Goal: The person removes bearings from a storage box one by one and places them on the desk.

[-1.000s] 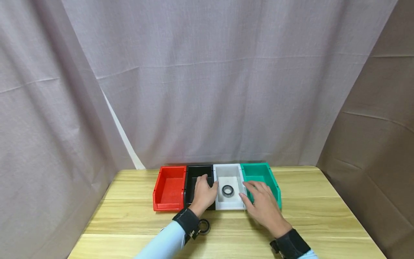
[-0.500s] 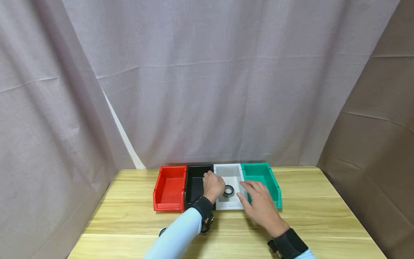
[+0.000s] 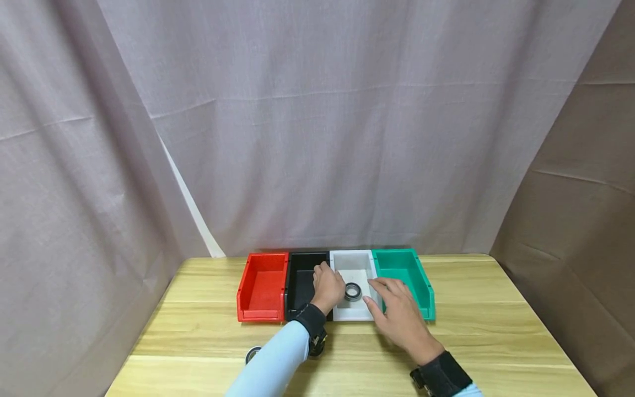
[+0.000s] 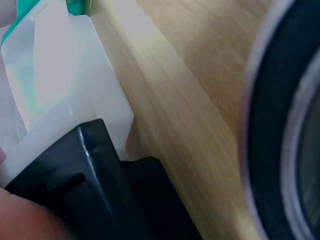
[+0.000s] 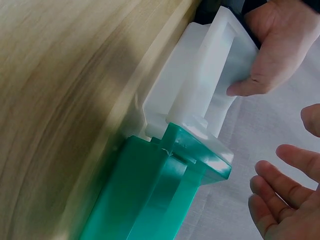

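Observation:
In the head view my left hand [image 3: 328,288] curls over the adjoining walls of the black bin [image 3: 301,284] and the white bin [image 3: 353,314]. Its thumb reaches into the white bin in the right wrist view. Inside the white bin lies a ball bearing [image 3: 353,291], dark-sealed with a metal rim, just right of that hand. My right hand [image 3: 398,313] hovers with relaxed, spread fingers over the white bin's right edge and the green bin [image 3: 403,266], holding nothing. Another bearing [image 3: 252,353] lies on the table, partly behind the left sleeve.
A red bin [image 3: 263,286] stands at the left end of the row. A large bearing [image 4: 265,120] fills the right edge of the left wrist view. The wooden table [image 3: 496,320] backs onto a grey curtain [image 3: 317,138].
My left hand has shifted right from over the black bin to its wall with the white bin, its wrist now covering a table bearing. The right hand has barely moved.

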Demonstrator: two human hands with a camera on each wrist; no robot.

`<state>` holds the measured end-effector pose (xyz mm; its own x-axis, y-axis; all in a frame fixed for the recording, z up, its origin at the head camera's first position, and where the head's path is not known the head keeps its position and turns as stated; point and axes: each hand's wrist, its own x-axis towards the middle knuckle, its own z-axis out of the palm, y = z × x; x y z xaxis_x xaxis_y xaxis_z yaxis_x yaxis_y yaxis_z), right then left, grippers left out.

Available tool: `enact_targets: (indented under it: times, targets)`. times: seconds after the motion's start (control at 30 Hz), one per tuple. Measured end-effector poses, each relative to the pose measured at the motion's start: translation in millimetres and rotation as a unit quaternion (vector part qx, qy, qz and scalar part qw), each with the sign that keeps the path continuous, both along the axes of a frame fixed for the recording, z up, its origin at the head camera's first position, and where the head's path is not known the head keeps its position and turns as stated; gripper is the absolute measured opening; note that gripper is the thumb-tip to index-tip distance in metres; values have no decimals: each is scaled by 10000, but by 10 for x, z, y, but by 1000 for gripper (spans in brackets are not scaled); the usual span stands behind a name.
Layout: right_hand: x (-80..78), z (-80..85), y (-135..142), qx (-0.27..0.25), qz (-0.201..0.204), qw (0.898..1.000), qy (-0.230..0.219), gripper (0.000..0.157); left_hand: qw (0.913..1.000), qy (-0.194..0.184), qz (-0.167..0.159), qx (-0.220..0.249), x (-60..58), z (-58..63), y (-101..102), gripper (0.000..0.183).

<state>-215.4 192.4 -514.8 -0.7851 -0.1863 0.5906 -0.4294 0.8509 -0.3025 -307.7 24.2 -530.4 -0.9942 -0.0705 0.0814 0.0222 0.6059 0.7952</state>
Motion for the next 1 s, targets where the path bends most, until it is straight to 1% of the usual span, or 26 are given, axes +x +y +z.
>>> enact_targets:
  times: [0.1,0.23,0.33,0.43,0.53,0.6,0.83,1.0]
  targets:
    - [2,6,5,49,-6,10000,2,41,10000,-54,-30,2,-2,2,-1,53]
    - [-9,-1,4,118,34,9999,5,40,9999,-126,22,25,-10,-23,4,53]
    - [-35,-24,-11,243,56,9997,-40,39,9999,-117,39,-2,-19,-38,0,54]
    - [-72,-56,-42,442,84,9989,-155,38,10000,-5,33,-34,-38,-51,-10,54]
    - [-127,-91,-85,654,162,9973,-280,36,9998,195,58,-73,-52,-62,-20,52]
    - [-174,-108,-115,775,236,9960,-376,35,9996,264,82,-76,-56,-66,-25,51]
    - [-339,-125,-197,1161,453,9901,-643,34,9999,169,26,-25,-43,-89,-26,52]
    - [-450,-101,-273,1422,590,9843,-867,32,9997,250,-32,16,-47,-81,-27,54]
